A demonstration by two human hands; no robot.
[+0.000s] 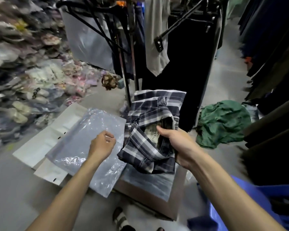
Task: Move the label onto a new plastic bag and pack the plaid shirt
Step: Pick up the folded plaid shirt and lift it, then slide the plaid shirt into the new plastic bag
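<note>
The folded plaid shirt (pixel 150 124), dark blue, grey and white, is held up in the middle of the view. My right hand (pixel 175 142) grips it at the collar, beside its sewn neck tag (pixel 153 135). A clear plastic bag (pixel 88 147) lies flat to the left, partly over the edge of a low cardboard box (pixel 157 202). Above the bag's right side is my left hand (pixel 102 144), its fingers curled at the plastic; whether it pinches the bag I cannot tell. No sticker label is visible.
White flat mailer bags (pixel 45 142) lie under the clear bag on the floor. Packed garments (pixel 23 80) pile at the left. A clothes rack (pixel 132 55) with dark garments stands behind. A green cloth (pixel 222 122) lies at right, a blue plastic stool (pixel 240 210) at lower right.
</note>
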